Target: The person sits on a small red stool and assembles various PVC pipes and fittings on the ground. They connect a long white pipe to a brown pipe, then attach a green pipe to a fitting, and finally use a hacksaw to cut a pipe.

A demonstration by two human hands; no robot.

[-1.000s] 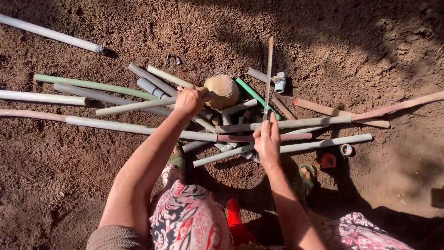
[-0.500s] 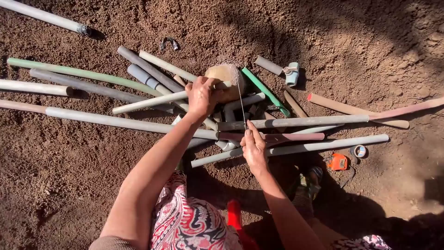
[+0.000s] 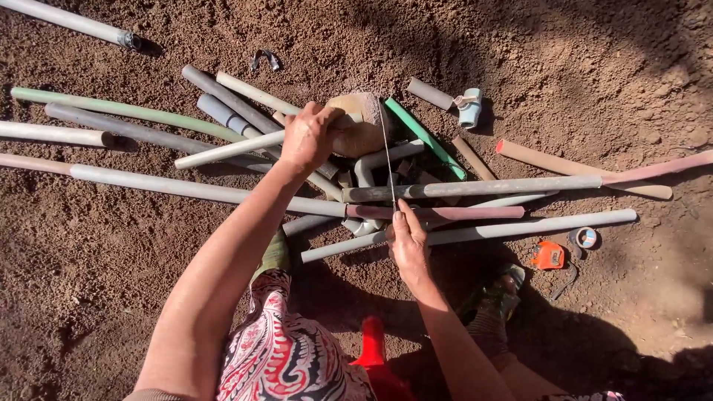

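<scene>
Blade [image 3: 387, 152] now upright; right hand [image 3: 409, 241] grips it; left hand [image 3: 308, 137] clasps pale pipe [image 3: 226, 150].

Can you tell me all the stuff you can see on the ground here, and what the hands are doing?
pipes: many, grey, white, green and brownish, piled crosswise on the soil
stone: one, tan, atop the pile
thin blade: one, metal, standing across the pipes
pipe fitting: one, pale blue, right of the stone
tape measure: one, orange, right on the soil
tape roll: one, beside the tape measure
metal clip: one, dark, top
left hand: pressing a white pipe by the stone
right hand: grip on the blade's near end
</scene>
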